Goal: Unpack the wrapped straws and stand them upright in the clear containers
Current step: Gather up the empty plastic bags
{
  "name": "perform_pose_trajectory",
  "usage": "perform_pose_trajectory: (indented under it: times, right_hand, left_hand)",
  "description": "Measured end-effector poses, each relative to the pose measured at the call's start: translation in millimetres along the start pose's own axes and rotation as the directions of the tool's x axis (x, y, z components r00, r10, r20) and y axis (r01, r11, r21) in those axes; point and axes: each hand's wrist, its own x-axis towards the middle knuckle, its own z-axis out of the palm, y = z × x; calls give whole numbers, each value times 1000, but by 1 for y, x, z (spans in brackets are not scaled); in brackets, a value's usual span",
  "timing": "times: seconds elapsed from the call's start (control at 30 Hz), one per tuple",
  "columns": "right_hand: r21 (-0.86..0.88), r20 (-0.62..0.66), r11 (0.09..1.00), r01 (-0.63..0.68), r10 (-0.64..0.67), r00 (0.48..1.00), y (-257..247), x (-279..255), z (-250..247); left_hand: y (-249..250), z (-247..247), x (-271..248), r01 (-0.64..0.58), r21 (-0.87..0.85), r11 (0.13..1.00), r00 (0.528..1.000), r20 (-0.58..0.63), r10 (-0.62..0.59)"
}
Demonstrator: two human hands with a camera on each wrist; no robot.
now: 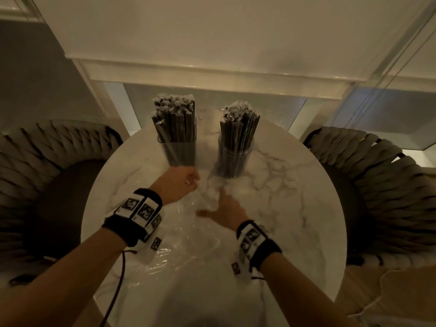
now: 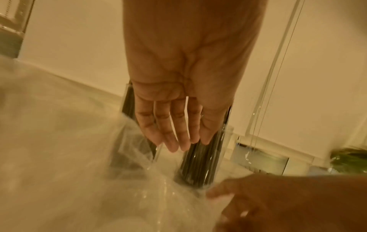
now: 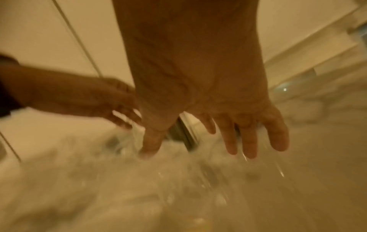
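Round white marble desk (image 1: 295,208), one woven rope-back chair on the left (image 1: 47,156) and another on the right (image 1: 382,180), window blinds (image 1: 212,31) with hanging cords (image 1: 387,74) behind the desk.

Both hands (image 1: 181,182) (image 1: 224,208) seemingly over clear wrap (image 1: 184,246).

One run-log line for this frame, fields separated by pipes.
straws upright in both clear containers | left hand on plastic wrap, grip unclear | right hand open over wrap | marble table

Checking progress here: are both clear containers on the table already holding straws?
Yes, the head view shows the left container and right container each packed with upright dark straws.
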Motion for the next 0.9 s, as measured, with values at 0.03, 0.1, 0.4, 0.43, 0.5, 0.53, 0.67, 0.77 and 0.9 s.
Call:
perform_pose_trajectory:
  times: [0.03,0.1,0.4,0.43,0.5,0.53,0.67,0.77,0.9]
  right_hand:
    - [-57,80,998,-42,46,996,4,3,13]
    - [-66,118,998,-19,26,993,6,3,16]
    - [496,-193,707,504,-476,858,-51,-72,-88]
    - [512,-235,660,550,-508,829,-59,-82,-97]
    - [552,-290,574,604,-547,785,-74,-94,-107]
    - [561,-309,548,621,-557,771,-82,-99,-108]
    - [474,-321,613,632,-548,773,-101,-106,-107]
    - [420,-317,693,587,-494,810,-107,-92,-86]
    - [558,-117,796,235,-205,972,-102,-62,-24]
  left_hand:
    - [-6,5,-4,24,13,1000,999,37,-25]
    - [-18,14,-13,60,28,998,996,65,-62]
    - [7,-4,-35,177,-330,927,933,-242,-264]
    - [15,-11,-38,133,-498,857,946,-194,-260]
    - [27,-23,-47,146,-736,661,973,-14,-230]
    - [29,-29,-54,152,-818,555,979,47,-198]
    - [26,-51,-64,-79,-966,247,962,-139,-234]
    - [-1,-75,-75,-182,-937,297,844,-304,-441]
    - [-68,-75,-97,25,-883,469,724,-308,-617]
